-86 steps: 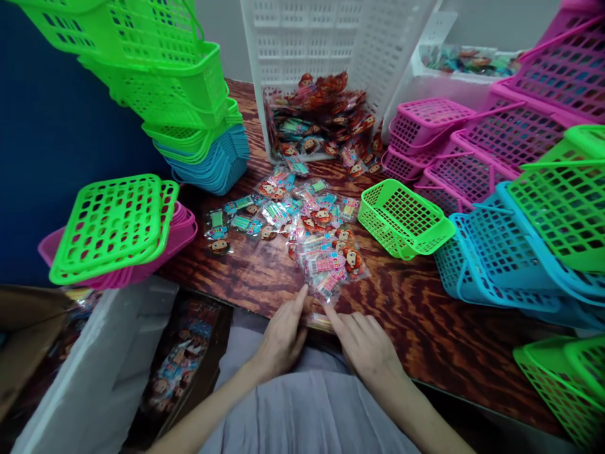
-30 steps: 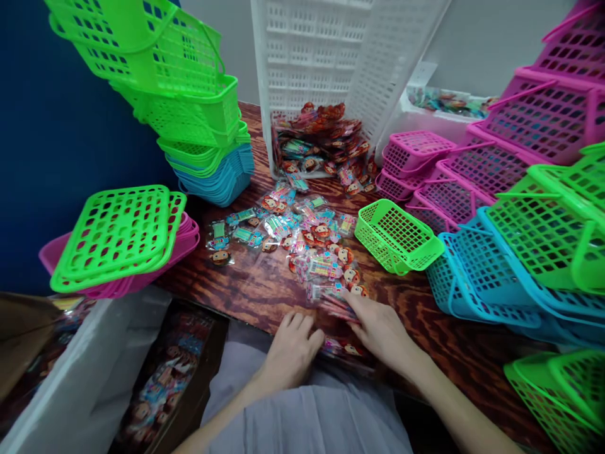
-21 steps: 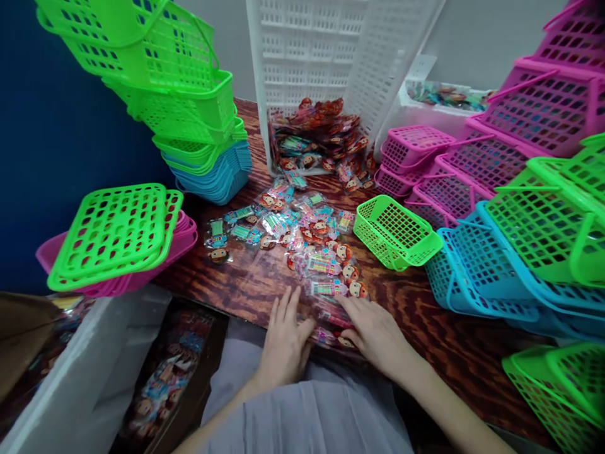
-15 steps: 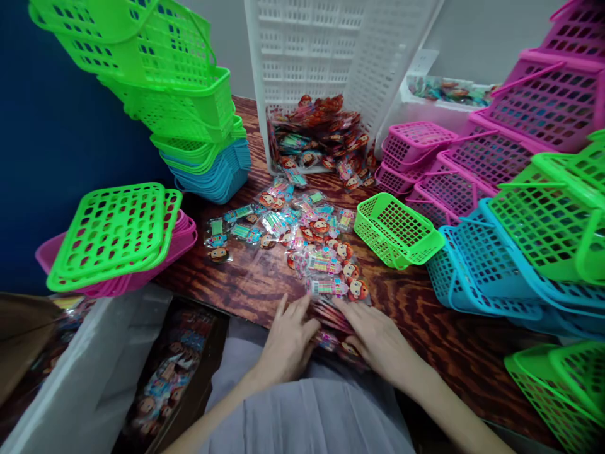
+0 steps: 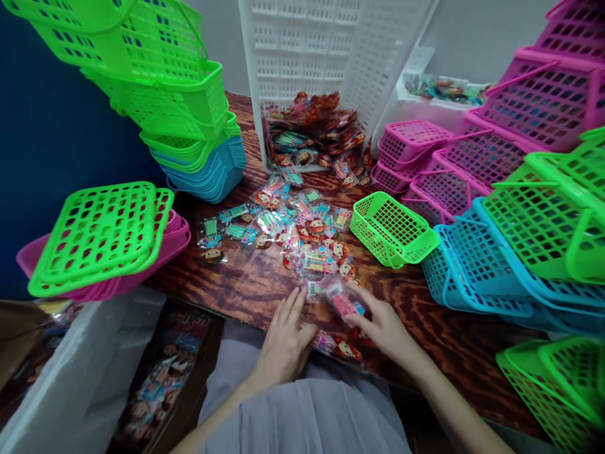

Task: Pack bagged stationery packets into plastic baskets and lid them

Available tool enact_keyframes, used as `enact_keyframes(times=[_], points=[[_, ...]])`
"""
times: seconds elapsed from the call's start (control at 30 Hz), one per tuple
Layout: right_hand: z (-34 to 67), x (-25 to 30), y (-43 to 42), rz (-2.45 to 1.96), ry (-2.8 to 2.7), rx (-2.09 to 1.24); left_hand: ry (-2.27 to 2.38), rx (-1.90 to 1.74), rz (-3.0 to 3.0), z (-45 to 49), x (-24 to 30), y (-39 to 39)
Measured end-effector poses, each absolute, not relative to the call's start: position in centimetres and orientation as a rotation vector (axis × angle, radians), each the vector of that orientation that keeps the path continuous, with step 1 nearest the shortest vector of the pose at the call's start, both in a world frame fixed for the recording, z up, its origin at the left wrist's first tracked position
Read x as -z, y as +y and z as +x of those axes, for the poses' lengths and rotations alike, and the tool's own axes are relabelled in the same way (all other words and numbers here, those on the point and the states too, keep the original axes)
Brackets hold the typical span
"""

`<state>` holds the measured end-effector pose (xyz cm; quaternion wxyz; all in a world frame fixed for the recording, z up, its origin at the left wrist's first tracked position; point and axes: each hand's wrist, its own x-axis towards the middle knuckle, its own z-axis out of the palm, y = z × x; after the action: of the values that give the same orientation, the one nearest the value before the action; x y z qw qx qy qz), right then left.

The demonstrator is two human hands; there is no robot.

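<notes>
My right hand [image 5: 385, 325] pinches a small clear plastic packet [image 5: 344, 301] with pink contents, tilted and blurred, between thumb and fingers. Flat on the table edge, my left hand [image 5: 286, 337] has its fingers stretched out, the thumb beside another packet [image 5: 347, 349] with a red-haired cartoon head. That packet lies between my hands near the front edge. Just beyond the fingertips, overlapping packets [image 5: 317, 261] form a row, several with doll-like heads. Farther back, a loose spread of similar packets [image 5: 271, 222] covers the table's middle.
A green basket [image 5: 394, 230] stands right of the packets. Behind, a white crate [image 5: 302, 57] on its side spills more packets. Green and blue baskets [image 5: 203, 145] are stacked left; pink baskets [image 5: 501, 135] and blue baskets [image 5: 472, 265] crowd the right. A foam box [image 5: 104, 353] sits lower left.
My right hand now has a packet lifted between its fingers, where before it rested over packets at the table edge. My left hand stays nearly in place. The view has shifted slightly.
</notes>
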<state>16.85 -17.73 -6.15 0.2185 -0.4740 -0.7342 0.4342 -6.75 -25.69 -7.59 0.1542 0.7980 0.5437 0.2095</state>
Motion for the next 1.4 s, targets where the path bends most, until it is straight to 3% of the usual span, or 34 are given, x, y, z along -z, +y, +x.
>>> enact_keyframes(times=[0.13,0.23,1.4], points=[[18.2,7.2,-16.3,-1.138,-1.185,-1.848,1.511,-0.411,2.28,-6.8,7.7,-25.6],[18.5,8.5,-16.9,-1.015,-0.827,-2.015,1.484,-0.29,2.308,-6.9,7.6,-25.4],[17.4,10.2,-18.1,-0.997,-0.602,-2.134,1.37,-0.437,2.45,-7.8,6.6,-25.0]])
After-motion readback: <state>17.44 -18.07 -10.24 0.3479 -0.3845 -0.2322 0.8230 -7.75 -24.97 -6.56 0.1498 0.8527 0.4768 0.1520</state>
